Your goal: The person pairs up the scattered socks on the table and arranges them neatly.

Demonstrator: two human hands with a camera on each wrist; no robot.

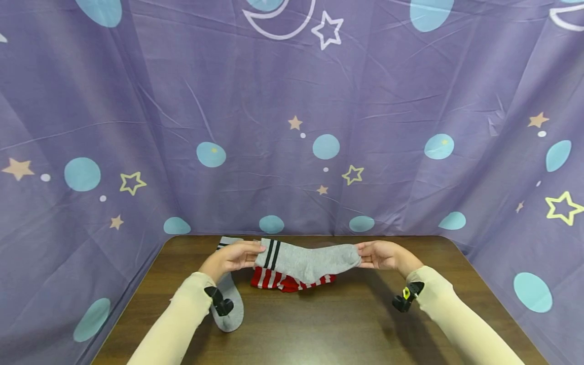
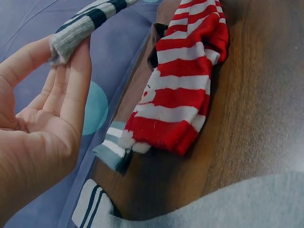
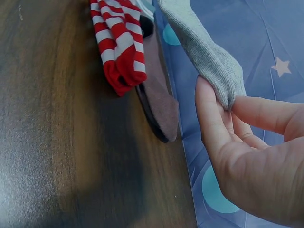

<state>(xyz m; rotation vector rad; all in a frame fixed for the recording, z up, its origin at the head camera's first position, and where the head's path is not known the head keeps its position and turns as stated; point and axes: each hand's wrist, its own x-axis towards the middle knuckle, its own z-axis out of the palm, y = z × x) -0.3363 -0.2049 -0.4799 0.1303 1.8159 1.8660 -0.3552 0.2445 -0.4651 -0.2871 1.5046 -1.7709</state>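
Observation:
A grey sock (image 1: 310,258) with two black stripes at its cuff is stretched sideways between my hands, raised above the table. My left hand (image 1: 237,255) pinches the cuff between thumb and fingers; the ribbed cuff (image 2: 76,40) shows close up in the left wrist view. At the other end my right hand (image 1: 383,255) pinches the toe (image 3: 225,90). Another grey sock (image 1: 232,304) with the same black stripes lies on the table under my left wrist. Red and white striped socks (image 1: 274,279) lie behind and below the held one.
A brown sock (image 3: 161,104) with a dark one under it lies near the table's far edge, by the striped pair. A blue-grey and white striped cuff (image 2: 114,145) pokes out there too. The wooden table (image 1: 315,324) meets a purple patterned curtain (image 1: 283,111) at its back.

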